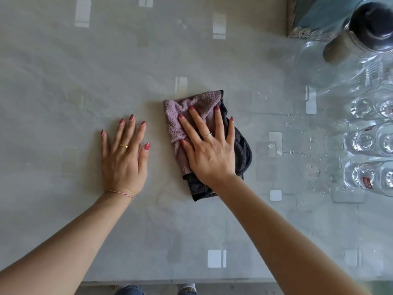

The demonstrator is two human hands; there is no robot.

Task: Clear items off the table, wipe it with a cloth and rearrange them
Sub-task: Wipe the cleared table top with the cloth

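A folded cloth [176, 118], purple on top and dark grey beneath, lies near the middle of the glossy grey table [85, 71]. My right hand [209, 150] presses flat on the cloth with its fingers spread and straight. My left hand [124, 156] rests flat on the bare table a little to the left of the cloth, fingers straight. Several clear drinking glasses [370, 141] stand in a column at the right edge. Behind them stand a clear glass jug [314, 64] and a dark-capped bottle [365, 28].
Water drops [293, 150] lie scattered on the table between the cloth and the glasses. A blue-and-beige object [306, 20] sits past the table's far right corner. The table's near edge [191, 281] runs along the bottom, with my knees below it.
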